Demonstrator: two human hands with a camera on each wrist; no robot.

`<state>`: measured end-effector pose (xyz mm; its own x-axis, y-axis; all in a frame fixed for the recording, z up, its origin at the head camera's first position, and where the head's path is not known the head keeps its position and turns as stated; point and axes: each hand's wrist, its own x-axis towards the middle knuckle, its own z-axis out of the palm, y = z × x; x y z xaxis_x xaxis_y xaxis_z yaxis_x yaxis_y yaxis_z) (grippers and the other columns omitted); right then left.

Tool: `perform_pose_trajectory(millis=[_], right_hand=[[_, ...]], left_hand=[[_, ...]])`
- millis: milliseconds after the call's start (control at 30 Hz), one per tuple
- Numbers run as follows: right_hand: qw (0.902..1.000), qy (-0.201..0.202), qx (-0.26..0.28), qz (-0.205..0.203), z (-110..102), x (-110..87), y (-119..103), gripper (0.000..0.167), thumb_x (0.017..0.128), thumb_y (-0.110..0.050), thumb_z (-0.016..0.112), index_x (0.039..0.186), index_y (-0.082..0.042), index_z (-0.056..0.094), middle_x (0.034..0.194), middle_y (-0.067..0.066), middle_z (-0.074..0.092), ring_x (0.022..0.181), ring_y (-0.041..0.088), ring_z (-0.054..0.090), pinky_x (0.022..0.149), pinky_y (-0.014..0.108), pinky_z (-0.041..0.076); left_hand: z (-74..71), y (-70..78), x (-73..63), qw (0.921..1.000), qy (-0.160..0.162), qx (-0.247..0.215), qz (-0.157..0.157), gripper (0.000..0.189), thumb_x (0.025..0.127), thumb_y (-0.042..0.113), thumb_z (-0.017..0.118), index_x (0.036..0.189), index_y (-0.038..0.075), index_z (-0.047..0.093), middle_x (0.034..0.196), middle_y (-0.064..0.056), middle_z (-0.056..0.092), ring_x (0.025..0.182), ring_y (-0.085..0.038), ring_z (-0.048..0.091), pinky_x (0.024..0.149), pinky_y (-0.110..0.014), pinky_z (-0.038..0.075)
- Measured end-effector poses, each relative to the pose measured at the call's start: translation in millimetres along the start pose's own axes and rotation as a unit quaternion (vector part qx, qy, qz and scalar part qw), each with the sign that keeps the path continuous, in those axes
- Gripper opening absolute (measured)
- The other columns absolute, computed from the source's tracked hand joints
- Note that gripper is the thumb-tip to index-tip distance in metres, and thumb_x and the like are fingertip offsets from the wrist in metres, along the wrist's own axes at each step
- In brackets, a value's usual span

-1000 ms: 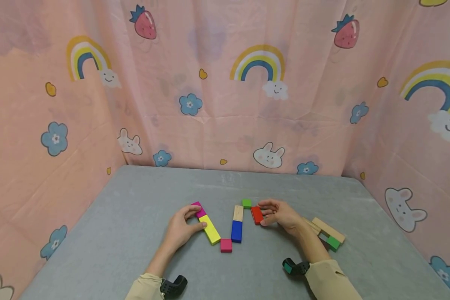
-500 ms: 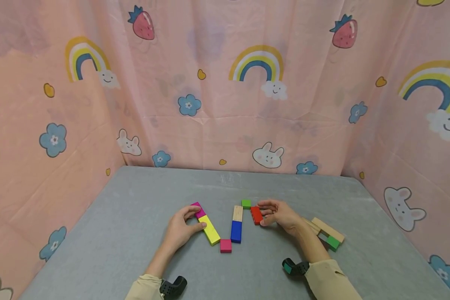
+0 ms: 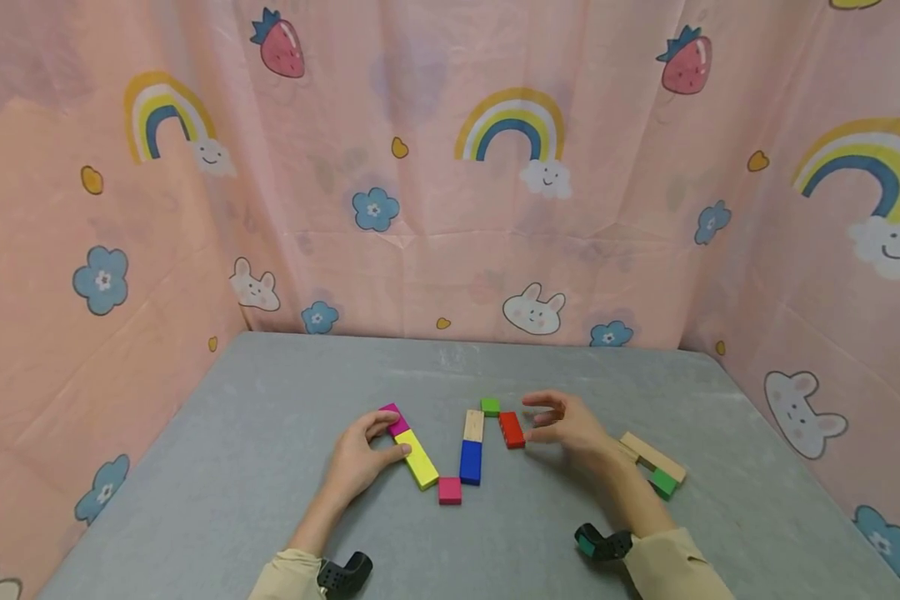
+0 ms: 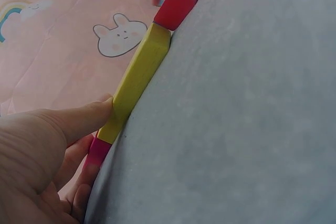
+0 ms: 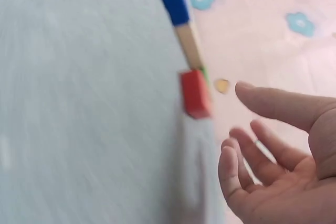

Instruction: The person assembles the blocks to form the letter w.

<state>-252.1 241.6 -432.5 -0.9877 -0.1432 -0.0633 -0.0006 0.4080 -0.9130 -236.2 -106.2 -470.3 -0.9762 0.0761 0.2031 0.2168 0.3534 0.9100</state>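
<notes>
My left hand [image 3: 359, 457] rests beside a line of blocks on the table; its fingers touch a magenta block [image 3: 392, 409] and its thumb lies against a long yellow block [image 3: 420, 464]. In the left wrist view, the hand partly hides the magenta block [image 4: 97, 151]. A pinkish-red block [image 3: 450, 491] adjoins the yellow one's near end. From there a blue block [image 3: 471, 463], a plain wood block [image 3: 474, 426], a small green block [image 3: 490, 407] and a red block [image 3: 512, 431] follow in a zigzag. My right hand [image 3: 572, 427] is just right of the red block, holding nothing.
To the right, partly behind the right forearm, lie plain wooden blocks [image 3: 654, 457] and a green block [image 3: 663, 482]. A printed pink curtain [image 3: 420, 275] stands around the back and sides of the grey table [image 3: 285, 375].
My right hand has let go of the red block and drawn slightly to the right, its fingers spread wider. The left hand and the blocks hold their places.
</notes>
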Motion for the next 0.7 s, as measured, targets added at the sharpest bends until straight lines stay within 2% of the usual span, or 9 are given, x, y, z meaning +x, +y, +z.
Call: perform_pose_trajectory(millis=[100, 233, 400, 533, 700], right_hand=[[0.9987, -0.008, -0.03, -0.041, -19, -9.3, -3, 0.05, 0.083, -0.011, 0.079, 0.129, -0.005, 0.061, 0.131, 0.01, 0.058, 0.112, 0.032, 0.054, 0.092, 0.046, 0.045], [0.995, -0.038, -0.035, -0.086, -46, -23.9, -2, 0.048, 0.084, -0.013, 0.08, 0.127, -0.003, 0.062, 0.129, 0.016, 0.059, 0.112, 0.039, 0.054, 0.088, 0.039, 0.049], [0.9934, -0.067, -0.023, -0.091, -73, -40.4, 8, 0.044, 0.085, -0.009, 0.078, 0.125, -0.002, 0.062, 0.128, 0.024, 0.057, 0.112, 0.046, 0.052, 0.084, 0.035, 0.053], [0.9923, -0.087, -0.006, -0.088, -89, -52.5, 14, 0.042, 0.087, -0.003, 0.074, 0.127, 0.001, 0.059, 0.129, 0.029, 0.054, 0.111, 0.049, 0.052, 0.077, 0.042, 0.056], [0.9891, -0.108, -0.028, -0.097, -109, -67.5, 19, 0.044, 0.087, -0.002, 0.073, 0.129, 0.002, 0.058, 0.129, 0.029, 0.053, 0.108, 0.046, 0.053, 0.076, 0.042, 0.057]], left_hand=[[0.1, -0.4, 0.2, 1.0, 0.002, 0.0, 0.0, 0.046, 0.078, 0.013, 0.086, 0.12, 0.012, 0.067, 0.12, -0.004, 0.068, 0.121, -0.021, 0.056, 0.103, -0.047, 0.039], [0.4, -0.8, 0.3, 1.0, 0.003, 0.006, 0.0, 0.046, 0.077, 0.014, 0.086, 0.12, 0.012, 0.068, 0.119, -0.003, 0.068, 0.121, -0.021, 0.056, 0.103, -0.047, 0.039], [0.0, -1.0, -0.1, 1.0, 0.001, 0.005, 0.0, 0.047, 0.078, 0.014, 0.086, 0.12, 0.011, 0.067, 0.12, -0.003, 0.068, 0.121, -0.021, 0.056, 0.103, -0.047, 0.039], [-0.4, -0.2, -0.1, 1.0, 0.002, -0.001, 0.001, 0.047, 0.078, 0.013, 0.085, 0.121, 0.01, 0.067, 0.12, -0.004, 0.067, 0.121, -0.022, 0.056, 0.104, -0.047, 0.039], [-0.7, 0.3, 0.2, 1.0, 0.003, -0.001, -0.002, 0.047, 0.078, 0.013, 0.086, 0.121, 0.011, 0.067, 0.121, -0.004, 0.067, 0.121, -0.021, 0.056, 0.104, -0.046, 0.039]])
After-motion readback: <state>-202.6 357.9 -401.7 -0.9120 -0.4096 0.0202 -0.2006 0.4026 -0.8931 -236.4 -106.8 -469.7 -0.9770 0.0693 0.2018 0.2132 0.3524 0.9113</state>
